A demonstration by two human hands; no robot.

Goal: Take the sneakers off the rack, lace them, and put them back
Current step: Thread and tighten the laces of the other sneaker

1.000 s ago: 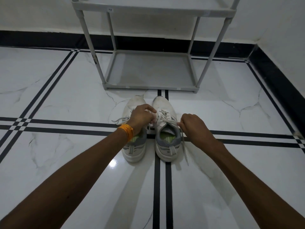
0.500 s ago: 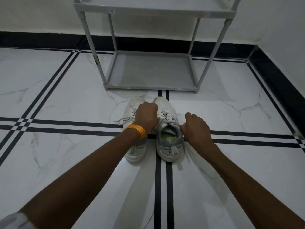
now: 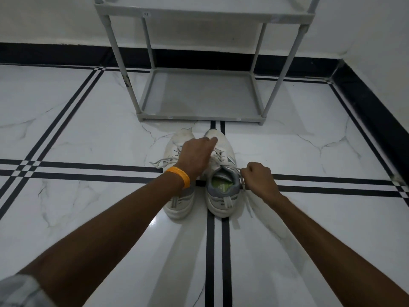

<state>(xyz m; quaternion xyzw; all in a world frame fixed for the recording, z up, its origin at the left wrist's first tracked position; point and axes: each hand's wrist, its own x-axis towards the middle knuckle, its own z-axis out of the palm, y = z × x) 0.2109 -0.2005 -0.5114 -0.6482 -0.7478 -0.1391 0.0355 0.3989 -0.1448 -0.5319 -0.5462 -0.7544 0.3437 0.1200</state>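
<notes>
Two white sneakers stand side by side on the floor, toes toward the grey rack point(image 3: 199, 117). My left hand point(image 3: 195, 157), with an orange band at the wrist, lies across both shoes and covers most of the left sneaker point(image 3: 180, 203). Its fingers rest flat on the toe end of the right sneaker point(image 3: 222, 196), apart, holding nothing I can see. My right hand point(image 3: 257, 179) is closed on a white lace end at the right side of the right sneaker's collar. A loose lace trails left from the left sneaker.
The rack's bottom shelf point(image 3: 199, 96) holds nothing; an upper shelf point(image 3: 203, 12) crosses the top of the view. A white wall with black skirting point(image 3: 376, 111) runs along the right and behind. White marble floor with black stripes point(image 3: 88, 171) surrounds the shoes.
My left hand has slid forward from the laces onto the toe of the right sneaker. My right hand has drawn the lace out to the right and toward me.
</notes>
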